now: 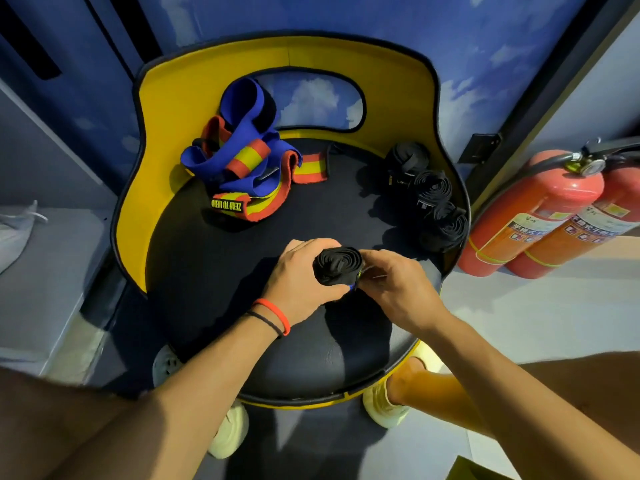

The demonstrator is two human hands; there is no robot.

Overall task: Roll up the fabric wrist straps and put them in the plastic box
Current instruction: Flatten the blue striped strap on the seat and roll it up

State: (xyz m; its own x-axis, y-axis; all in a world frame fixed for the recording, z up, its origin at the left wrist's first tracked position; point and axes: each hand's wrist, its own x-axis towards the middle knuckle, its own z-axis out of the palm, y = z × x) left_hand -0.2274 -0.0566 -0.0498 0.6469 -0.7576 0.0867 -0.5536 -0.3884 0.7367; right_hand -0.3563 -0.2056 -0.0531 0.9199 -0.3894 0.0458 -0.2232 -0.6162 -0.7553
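Right now, in the head view, the person is finishing a roll above the black chair seat (214, 271). The left hand (298, 271) is wrapping its grip round the black strap roll (337, 266), fingers curled about it, while the right hand (391, 285) is pinching the roll's other side, where a sliver of blue and yellow is peeking out by the fingertips. Both grips are therefore clamping on the same roll, which is sitting between the hands, just above the seat as far as I can tell. To do this step well, I judge the left hand should be squeezing the coil firmly so the layers are not springing loose, while the right is pulling the tail taut and pressing it flat onto the outer turn. The roll is looking tight, dark and soft, its spiral end facing the camera. Three finished black rolls (429, 192) are lying in a row along the seat's right edge, and blue, red and yellow straps (242, 161) are lying in a loose tangle at the back left. The plastic box is not showing anywhere, so it is needing to be found before the drop.
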